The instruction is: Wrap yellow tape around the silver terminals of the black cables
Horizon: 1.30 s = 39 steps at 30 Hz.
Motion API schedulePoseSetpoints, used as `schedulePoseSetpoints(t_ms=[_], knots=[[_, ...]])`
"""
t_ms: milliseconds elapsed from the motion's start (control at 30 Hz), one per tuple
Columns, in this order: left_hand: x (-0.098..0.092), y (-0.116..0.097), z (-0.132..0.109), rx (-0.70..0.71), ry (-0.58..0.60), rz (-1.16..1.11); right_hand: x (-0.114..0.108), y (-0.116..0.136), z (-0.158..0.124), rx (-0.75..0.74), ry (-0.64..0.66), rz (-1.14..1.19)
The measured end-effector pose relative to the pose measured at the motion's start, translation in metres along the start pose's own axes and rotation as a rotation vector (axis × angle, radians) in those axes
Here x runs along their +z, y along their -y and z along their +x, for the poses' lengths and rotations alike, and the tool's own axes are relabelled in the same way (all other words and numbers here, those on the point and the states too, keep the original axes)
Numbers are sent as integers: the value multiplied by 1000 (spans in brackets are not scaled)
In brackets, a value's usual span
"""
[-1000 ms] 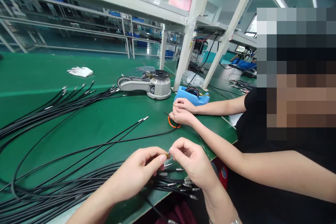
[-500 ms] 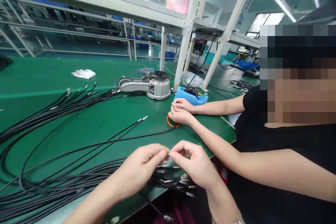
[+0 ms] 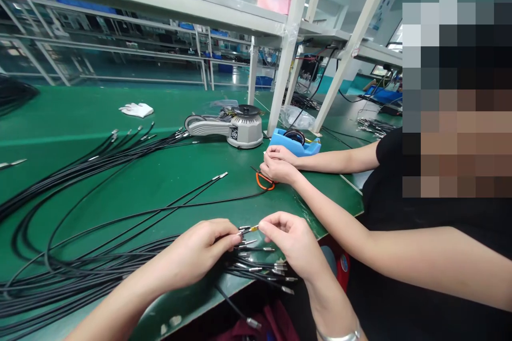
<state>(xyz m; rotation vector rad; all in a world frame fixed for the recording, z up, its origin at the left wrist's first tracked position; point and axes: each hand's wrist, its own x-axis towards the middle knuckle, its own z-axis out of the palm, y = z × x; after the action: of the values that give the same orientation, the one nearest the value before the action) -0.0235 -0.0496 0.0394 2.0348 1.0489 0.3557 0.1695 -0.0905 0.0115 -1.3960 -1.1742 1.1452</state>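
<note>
Above the front bundle, my left hand [image 3: 206, 250] is closed, thumb and fingers pinching a black cable near its metal end [image 3: 244, 229]. My right hand [image 3: 290, 242] pinches a small yellow piece [image 3: 254, 228] that sits at the tip of this metal end; whether it is tape or a fitting I cannot tell. Beneath both hands lies a bundle of black cables [image 3: 120, 269], their silver connectors [image 3: 280, 266] pointing right at the table edge. One cable with a metal connector [image 3: 253, 323] hangs over the edge.
At right, a co-worker's hands [image 3: 280, 162] work beside orange-handled scissors [image 3: 264, 181] and a blue tape dispenser [image 3: 286, 145]. A round grey tape machine [image 3: 245, 136], a white glove [image 3: 136, 110] and another cable bundle [image 3: 100, 157] lie on the green table [image 3: 208, 160]. Shelf posts [image 3: 282, 80] rise behind.
My left hand has moved a little left, away from my right fingertips. The metal end and the yellow piece now show between them. The view has shifted slightly.
</note>
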Motion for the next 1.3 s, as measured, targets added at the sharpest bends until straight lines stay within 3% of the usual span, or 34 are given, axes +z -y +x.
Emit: schedulePoseSetpoints(t_ms=[133,300,533,800,1033,1133,1300], knots=[[5,-10,10,8,62,-10,0,-3,-2,17,-12,31],[8,-7,16,-56,145,-19,1,-6,-2,64,-23,31],[15,-9,21,-64,170,-103,-1,-7,-1,86,19,100],[27,-10,22,-10,21,52,0,-9,-4,26,-32,13],[22,-19,19,54,11,149,-4,-10,1,49,75,-9],[12,-8,15,61,-64,140,-4,-14,4,41,59,-73],[-17,31,13,-51,-325,162,-3,-22,8,36,55,-100]])
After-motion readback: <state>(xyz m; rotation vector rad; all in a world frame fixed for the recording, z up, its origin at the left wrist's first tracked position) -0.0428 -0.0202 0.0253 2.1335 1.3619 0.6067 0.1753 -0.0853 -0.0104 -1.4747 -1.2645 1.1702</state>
